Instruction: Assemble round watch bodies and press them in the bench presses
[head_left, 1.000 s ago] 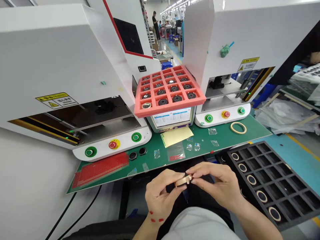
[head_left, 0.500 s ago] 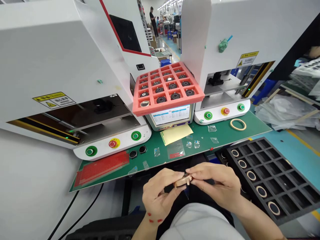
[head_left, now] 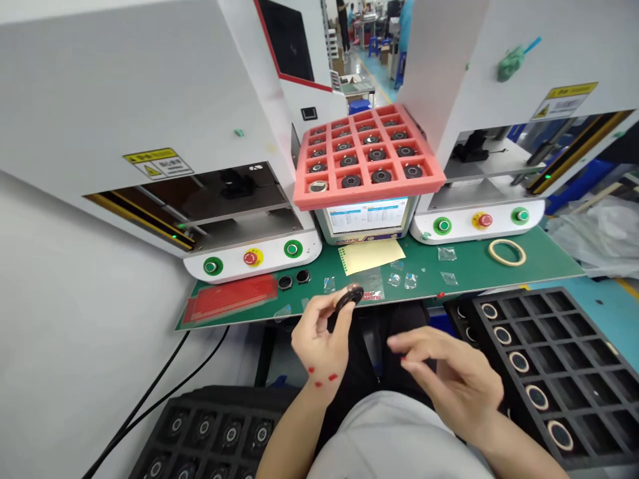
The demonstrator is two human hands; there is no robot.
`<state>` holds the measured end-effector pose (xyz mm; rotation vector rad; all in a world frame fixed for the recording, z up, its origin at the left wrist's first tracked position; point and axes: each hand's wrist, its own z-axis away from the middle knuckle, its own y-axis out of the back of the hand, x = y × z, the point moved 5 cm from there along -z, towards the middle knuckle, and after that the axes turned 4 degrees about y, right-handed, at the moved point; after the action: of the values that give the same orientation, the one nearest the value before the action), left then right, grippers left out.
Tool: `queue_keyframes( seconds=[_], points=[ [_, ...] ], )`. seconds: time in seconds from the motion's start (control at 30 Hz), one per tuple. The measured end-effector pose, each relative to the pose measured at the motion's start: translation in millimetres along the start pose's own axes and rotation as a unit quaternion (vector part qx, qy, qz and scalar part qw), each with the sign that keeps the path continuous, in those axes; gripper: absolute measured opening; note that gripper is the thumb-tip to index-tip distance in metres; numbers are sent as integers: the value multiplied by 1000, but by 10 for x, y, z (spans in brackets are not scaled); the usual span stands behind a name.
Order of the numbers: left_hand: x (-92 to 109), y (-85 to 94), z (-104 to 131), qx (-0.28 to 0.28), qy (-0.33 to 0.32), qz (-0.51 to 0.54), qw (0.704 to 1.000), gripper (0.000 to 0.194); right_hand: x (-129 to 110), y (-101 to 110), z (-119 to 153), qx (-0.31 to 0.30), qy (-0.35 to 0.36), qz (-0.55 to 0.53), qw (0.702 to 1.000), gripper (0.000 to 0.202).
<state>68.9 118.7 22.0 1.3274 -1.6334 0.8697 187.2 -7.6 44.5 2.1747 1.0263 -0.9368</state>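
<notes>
A round dark watch part (head_left: 350, 299) is pinched between the thumb and fingers of my left hand (head_left: 322, 339), tilted, with its dark ringed face toward the camera. Several small red pieces (head_left: 333, 377) stick to the left wrist. To the right and apart from the part, my right hand (head_left: 446, 376) has its thumb and forefinger close together, with a tiny red piece (head_left: 403, 359) at their tips. Two round watch parts (head_left: 303, 276) lie on the green table (head_left: 424, 293), beside red strips (head_left: 232, 299).
A pink foam tray (head_left: 369, 197) of round parts rests above a monitor (head_left: 367, 219), between two white machines (head_left: 319, 233). Black trays stand at the right (head_left: 554, 346) and lower left (head_left: 192, 426). Clear film scraps, yellow paper (head_left: 374, 256) and a tape ring (head_left: 506, 253) lie on the table.
My hands have come apart. The left hand has raised and turned the watch part, and the right has let go of it. The view has shifted, showing more of the lower-left tray.
</notes>
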Motion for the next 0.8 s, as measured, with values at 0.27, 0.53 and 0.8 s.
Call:
queue_keyframes(
  seconds=[0.27,0.53,0.8],
  points=[
    [97,34,70,12,-100,-98,990,24,347,-566,6,-112,-268,-220,931,11],
    [-114,-5,98,-3,-102,-79,992,23,805,-666,200,-120,-280,-98,947,41],
    [-614,-99,85,-123,324,86,934,36,1983,462,166,-99,-186,294,932,13]
  ],
)
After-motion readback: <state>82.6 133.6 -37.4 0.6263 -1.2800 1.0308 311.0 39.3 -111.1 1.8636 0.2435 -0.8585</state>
